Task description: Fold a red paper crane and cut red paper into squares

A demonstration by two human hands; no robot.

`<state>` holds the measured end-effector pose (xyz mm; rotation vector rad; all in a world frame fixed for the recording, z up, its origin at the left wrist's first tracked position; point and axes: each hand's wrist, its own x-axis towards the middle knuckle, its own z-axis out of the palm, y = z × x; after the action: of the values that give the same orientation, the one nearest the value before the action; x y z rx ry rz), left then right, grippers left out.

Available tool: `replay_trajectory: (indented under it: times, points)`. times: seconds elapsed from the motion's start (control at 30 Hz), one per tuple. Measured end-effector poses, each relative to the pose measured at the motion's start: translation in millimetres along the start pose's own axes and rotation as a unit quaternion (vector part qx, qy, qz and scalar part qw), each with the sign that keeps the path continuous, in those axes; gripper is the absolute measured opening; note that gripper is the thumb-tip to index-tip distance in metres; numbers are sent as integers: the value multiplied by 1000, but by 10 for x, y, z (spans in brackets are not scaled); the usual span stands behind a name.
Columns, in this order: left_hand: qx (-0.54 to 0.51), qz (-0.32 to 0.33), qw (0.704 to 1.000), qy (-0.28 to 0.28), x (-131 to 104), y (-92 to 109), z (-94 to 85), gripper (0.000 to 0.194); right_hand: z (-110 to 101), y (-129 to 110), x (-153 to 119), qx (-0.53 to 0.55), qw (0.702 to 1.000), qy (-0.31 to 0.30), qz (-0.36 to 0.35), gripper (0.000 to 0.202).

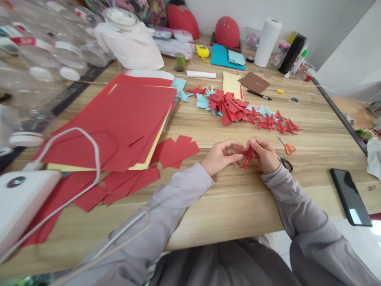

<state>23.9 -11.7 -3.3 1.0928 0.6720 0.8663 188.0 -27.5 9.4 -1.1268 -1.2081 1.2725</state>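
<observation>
Two hands are working one small folded red paper piece point(247, 157) just above the pale wooden tabletop point(238, 206), near its front edge. Left hand point(222, 155) is pinching one side with fingertips closed on the paper; right hand point(264, 154) is gripping the other side, fingers curled around it, probably to keep the crease steady. Orange-handled scissors point(287, 147) are lying just beside the right hand. Finished red and light-blue folded paper shapes point(247, 109) are piling up farther back. Large red paper sheets point(119, 119) are lying to the left.
</observation>
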Motion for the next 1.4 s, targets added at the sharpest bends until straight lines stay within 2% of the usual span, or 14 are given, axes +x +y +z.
replay_trajectory:
  times: [0.17,0.7,0.87,1.03,1.13,1.27,1.4]
  points:
    - [15,-20,1000,1,-7,-5,6,35,-3,7,-1,14,1000,-9,7,37]
    - [59,-6,998,22,-3,-31,-10,32,-15,15,8,20,1000,-6,16,39]
    - [46,-3,999,12,-8,-20,-9,31,-28,20,13,19,1000,-10,14,39]
    - [12,15,1000,9,-5,-18,-8,40,-31,24,16,13,1000,-12,7,39]
    - [10,25,1000,9,-4,-28,5,36,-31,33,16,17,1000,-16,3,38]
    - [-3,77,997,2,1,-60,27,37,-22,45,12,24,999,-32,-2,36]
    - [-21,86,996,-4,-1,-78,38,38,3,29,3,5,999,-46,5,37]
